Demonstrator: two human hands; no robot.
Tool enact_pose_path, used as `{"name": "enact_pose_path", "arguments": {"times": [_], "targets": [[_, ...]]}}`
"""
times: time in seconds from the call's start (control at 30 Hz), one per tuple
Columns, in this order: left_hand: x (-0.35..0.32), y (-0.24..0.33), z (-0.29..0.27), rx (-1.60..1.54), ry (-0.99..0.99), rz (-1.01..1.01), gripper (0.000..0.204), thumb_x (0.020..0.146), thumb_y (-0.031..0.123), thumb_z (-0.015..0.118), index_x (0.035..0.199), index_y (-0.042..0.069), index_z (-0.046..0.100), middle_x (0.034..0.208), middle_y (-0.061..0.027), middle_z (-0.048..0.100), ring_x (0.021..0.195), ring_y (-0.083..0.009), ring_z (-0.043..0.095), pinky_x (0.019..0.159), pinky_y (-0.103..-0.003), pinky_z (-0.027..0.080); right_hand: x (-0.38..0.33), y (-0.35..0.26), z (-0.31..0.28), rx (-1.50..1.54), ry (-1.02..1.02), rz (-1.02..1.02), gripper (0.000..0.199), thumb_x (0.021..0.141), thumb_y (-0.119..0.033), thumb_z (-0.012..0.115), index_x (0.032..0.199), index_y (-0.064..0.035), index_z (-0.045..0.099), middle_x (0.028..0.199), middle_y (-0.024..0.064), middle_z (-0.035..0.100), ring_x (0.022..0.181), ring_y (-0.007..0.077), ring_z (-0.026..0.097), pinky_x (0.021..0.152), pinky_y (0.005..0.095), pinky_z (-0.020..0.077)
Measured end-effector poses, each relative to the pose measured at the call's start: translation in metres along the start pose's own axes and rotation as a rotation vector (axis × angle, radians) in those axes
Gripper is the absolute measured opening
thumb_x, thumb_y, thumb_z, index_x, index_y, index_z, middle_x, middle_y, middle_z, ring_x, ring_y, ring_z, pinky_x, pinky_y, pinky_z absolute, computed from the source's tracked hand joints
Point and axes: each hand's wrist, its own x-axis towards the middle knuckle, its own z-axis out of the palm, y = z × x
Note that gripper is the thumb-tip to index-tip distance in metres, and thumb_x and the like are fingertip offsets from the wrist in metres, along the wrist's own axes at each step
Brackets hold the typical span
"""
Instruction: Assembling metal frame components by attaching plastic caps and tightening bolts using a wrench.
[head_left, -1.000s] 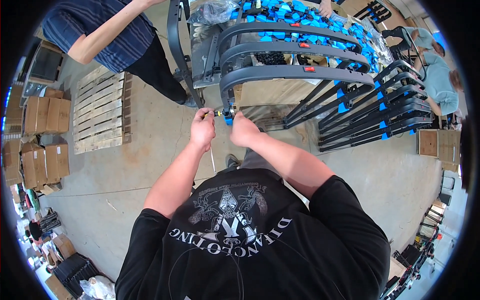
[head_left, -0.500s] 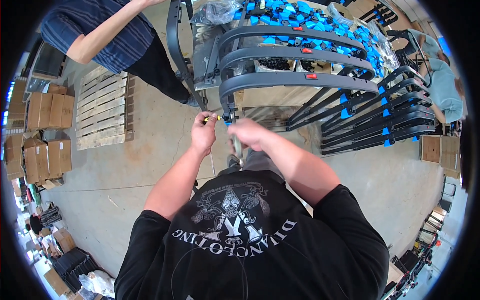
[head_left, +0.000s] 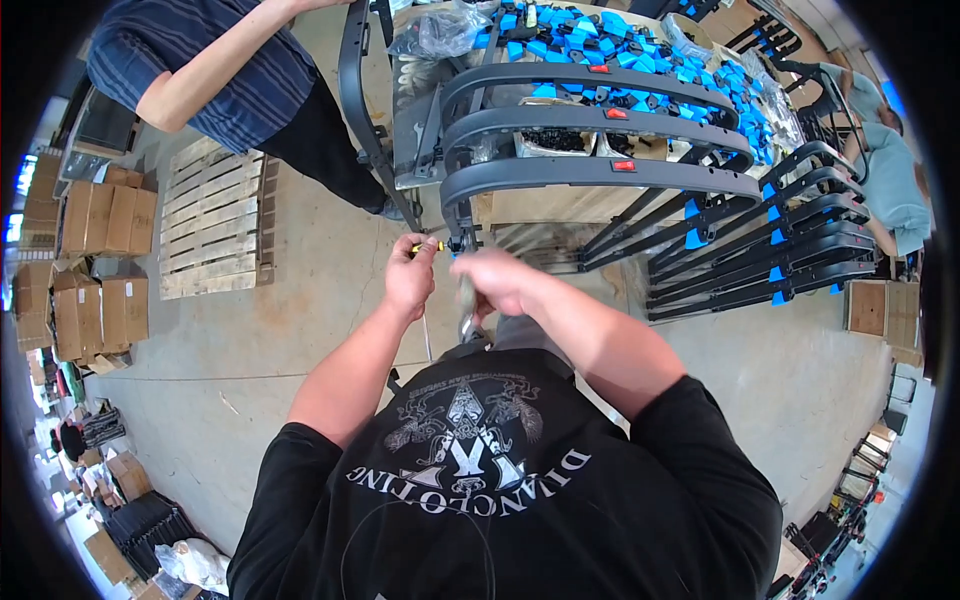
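My left hand (head_left: pixel 410 275) is closed round a yellow-and-black-handled screwdriver (head_left: pixel 430 247); a thin metal shaft shows below the fist. Right of it, my right hand (head_left: pixel 492 280) is closed on a silver metal tool (head_left: pixel 467 318), blurred by motion, its kind unclear. Both hands are at the near lower end of a dark grey curved metal frame (head_left: pixel 600 176), the closest of several in a row. A small dark fitting (head_left: pixel 456 244) sits between the hands at the frame's end. My fingers partly hide the contact there.
A workbench (head_left: pixel 418 175) behind the frames bears a heap of blue plastic parts (head_left: pixel 600 40) and boxes of black fittings (head_left: pixel 552 140). More black frames (head_left: pixel 760 240) stand at right. At left are a co-worker (head_left: pixel 215 90), a wooden pallet (head_left: pixel 212 220) and cardboard boxes (head_left: pixel 92 222).
My right hand has shifted slightly left, and the silver tool under it has swung. My left hand keeps its grip beside the frame end. The whole view has shifted slightly.
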Motion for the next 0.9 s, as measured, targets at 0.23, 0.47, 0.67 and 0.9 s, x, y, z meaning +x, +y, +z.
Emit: {"name": "enact_pose_path", "arguments": {"times": [0.23, 0.47, 0.67, 0.9], "targets": [[0.007, -0.001, 0.012, 0.037, -0.014, 0.052, 0.011, 0.1, 0.022, 0.063, 0.101, 0.014, 0.055, 0.063, 0.0062, 0.042, 0.045, -0.0035, 0.033, 0.038, -0.023, 0.024, 0.041, 0.03, -0.022, -1.202, 0.687, -0.458, 0.029, 0.091, -0.022, 0.059, 0.102, 0.0055, 0.059, 0.085, 0.0183, 0.067, 0.063, 0.0336, 0.068, 0.055, 0.0477, 0.0567], [0.009, 0.001, 0.031, 0.059, -0.078, 0.037, 0.011, 0.1, 0.021, 0.063, 0.1, 0.014, 0.054, 0.064, 0.0062, 0.042, 0.045, -0.0034, 0.033, 0.038, -0.023, 0.024, 0.072, 0.067, -0.048, -1.12, 0.788, -0.521, 0.03, 0.096, -0.018, 0.052, 0.111, 0.0067, 0.059, 0.086, 0.019, 0.068, 0.063, 0.0345, 0.067, 0.048, 0.0522, 0.0539], [0.001, -0.001, 0.004, 0.007, -0.024, 0.04, 0.012, 0.1, 0.021, 0.063, 0.101, 0.014, 0.054, 0.064, 0.0061, 0.043, 0.045, -0.0036, 0.033, 0.038, -0.023, 0.025, 0.002, 0.009, -0.007, -0.198, 0.065, -0.091, 0.028, 0.095, -0.023, 0.056, 0.102, 0.004, 0.057, 0.081, 0.0154, 0.064, 0.063, 0.0307, 0.066, 0.047, 0.0481, 0.0534], [0.001, -0.002, 0.0, -0.029, -0.04, 0.011, 0.013, 0.1, 0.021, 0.064, 0.101, 0.014, 0.054, 0.062, 0.0058, 0.042, 0.045, -0.004, 0.033, 0.038, -0.024, 0.025, -0.005, -0.01, 0.0, -0.033, 0.056, 0.026, 0.031, 0.094, -0.021, 0.055, 0.104, 0.0079, 0.06, 0.089, 0.0193, 0.067, 0.067, 0.0334, 0.069, 0.056, 0.0501, 0.0569]]}}
